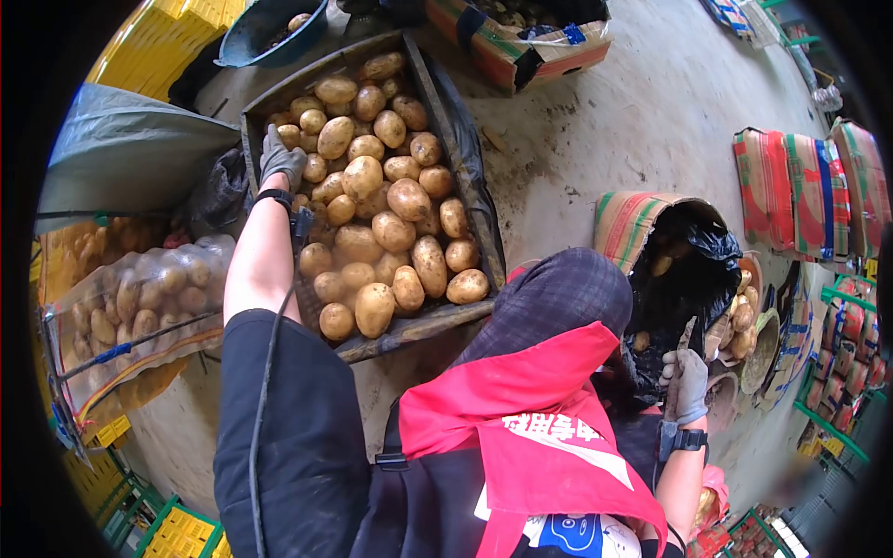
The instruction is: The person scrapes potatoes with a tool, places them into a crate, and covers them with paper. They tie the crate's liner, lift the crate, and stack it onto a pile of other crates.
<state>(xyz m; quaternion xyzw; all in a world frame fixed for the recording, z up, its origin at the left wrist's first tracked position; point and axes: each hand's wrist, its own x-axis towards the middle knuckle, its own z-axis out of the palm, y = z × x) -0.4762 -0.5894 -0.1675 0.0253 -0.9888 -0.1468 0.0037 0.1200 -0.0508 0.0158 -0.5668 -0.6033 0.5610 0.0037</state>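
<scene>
My left hand (282,158), in a grey glove, reaches to the left side of a wooden crate (423,84) heaped with potatoes (393,231). Its fingers look stretched out against the small potatoes by the crate wall, and I see nothing held in it. Off to the right, my gloved right hand (689,383) is closed around a knife (686,333) with a narrow, dark blade pointing up. Just beyond that hand lies a striped carton (625,223) on its side, lined with black plastic (684,279); a few potatoes show inside.
Clear bags of potatoes (139,307) stand on a rack at left. A blue tub (270,37) and an open carton (549,60) sit beyond the crate. Red-striped cartons (791,191) stand at far right, and round baskets (763,349) are beside my right hand.
</scene>
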